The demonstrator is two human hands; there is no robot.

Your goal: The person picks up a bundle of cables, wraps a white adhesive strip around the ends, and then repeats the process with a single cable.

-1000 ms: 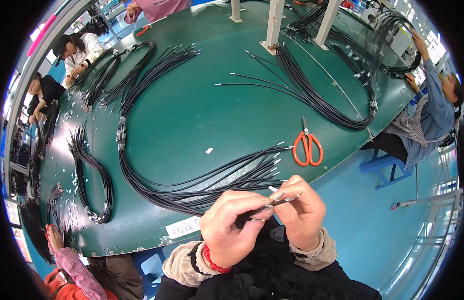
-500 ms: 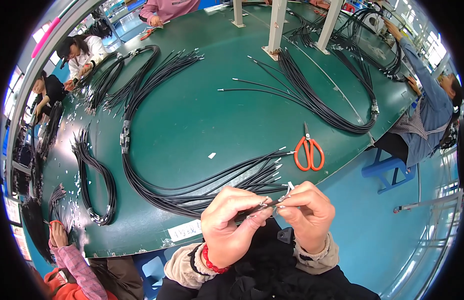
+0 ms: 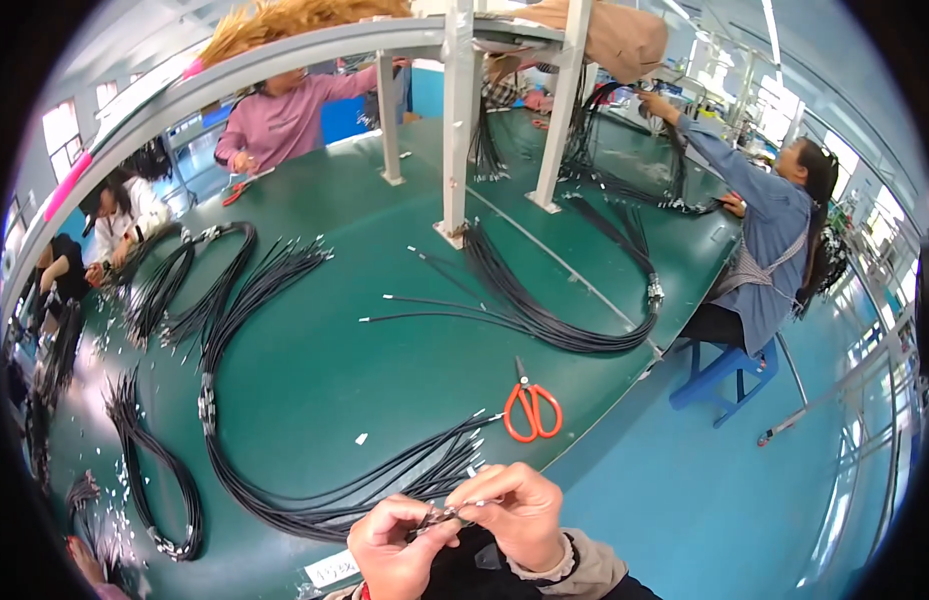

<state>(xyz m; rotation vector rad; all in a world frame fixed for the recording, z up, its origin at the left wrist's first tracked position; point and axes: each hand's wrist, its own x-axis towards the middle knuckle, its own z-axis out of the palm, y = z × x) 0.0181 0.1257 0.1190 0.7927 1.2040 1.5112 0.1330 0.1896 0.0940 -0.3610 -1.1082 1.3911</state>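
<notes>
Cable (image 3: 442, 516) lies crosswise at lower centre, rising slightly rightward, pinched tight between left hand (image 3: 397, 545) and right hand (image 3: 520, 512).

tabletop (image 3: 315, 400) was dark green; cable bundle (image 3: 275, 512) black; scissor handles (image 3: 560, 412) orange-red. floor (image 3: 655, 500) was light blue, stool (image 3: 720, 374) deeper blue, sweatshirt (image 3: 297, 122) pink, cuff (image 3: 593, 572) beige.

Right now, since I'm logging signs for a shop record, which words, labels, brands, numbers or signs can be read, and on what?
White label on the green table, just left of the left hand: bears dark writing, which I won't copy out.
Pink top: any print is too small to read.
Cables and scissors: no readable text shows.
</notes>
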